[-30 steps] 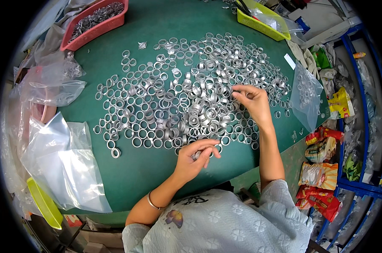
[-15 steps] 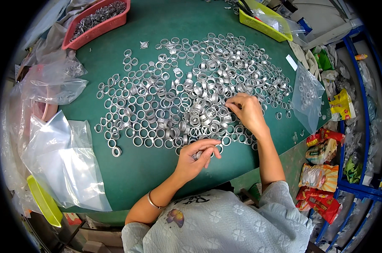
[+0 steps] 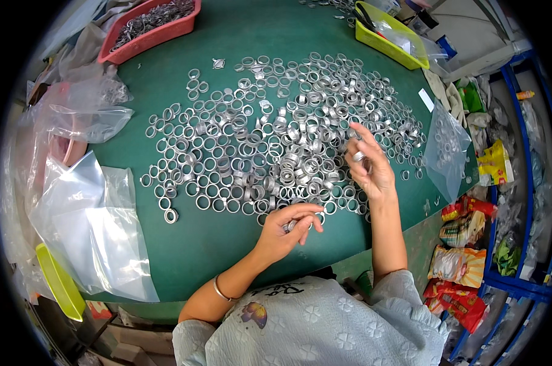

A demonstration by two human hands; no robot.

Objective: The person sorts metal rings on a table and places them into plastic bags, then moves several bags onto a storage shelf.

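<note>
Silver metal rings [image 3: 210, 163] lie in a wide, partly stacked spread over the green tabletop. Close to the near edge of that spread, my left hand [image 3: 283, 232] is curled, palm inward, around a few metal rings [image 3: 289, 226] that show between thumb and fingers. My right hand [image 3: 373, 168] is raised over the right part of the spread. A single metal ring [image 3: 358, 157] sits in its bent fingers, while the index finger points up and away. How the thumb meets that ring is hard to make out.
A red bin [image 3: 148, 38] of small metal pieces stands at the far left, a yellow-green bin [image 3: 393, 46] at the far right. Clear plastic bags [image 3: 99, 226] cover the left side. One bag of rings [image 3: 445, 149] lies on the right, beside blue shelving [image 3: 520, 134].
My right hand has risen from the pile and turned over, now with a ring in its fingers. My left hand stays nearly in place. The whole view has shifted slightly.
</note>
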